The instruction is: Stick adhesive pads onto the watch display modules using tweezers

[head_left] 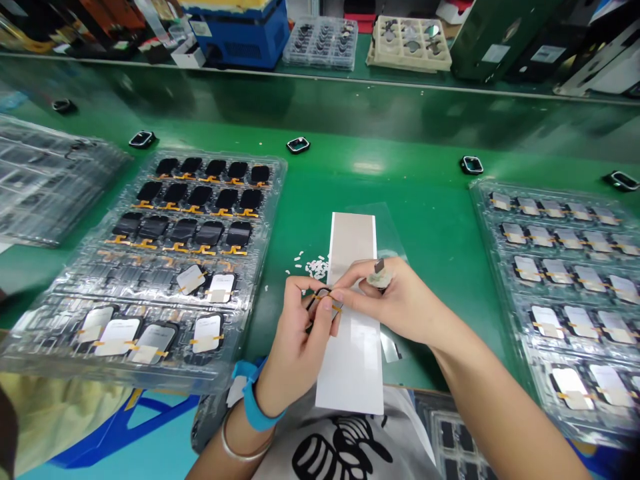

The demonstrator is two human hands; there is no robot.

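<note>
A small dark screen part with an orange flex strip is held over a long pale sheet. My left hand grips the part between thumb and fingers. Thumb and index finger of my right hand are pinched together at the part's upper right edge; whatever lies between their tips is too small to make out. A whitish wad with a small dark piece sits against my right hand's curled fingers. Small white bits are scattered left of the sheet.
A clear tray of black screens and white-backed parts stands on the left, another tray on the right. Small watch-like frames line the back of the green table. A shelf above holds a blue box and parts trays.
</note>
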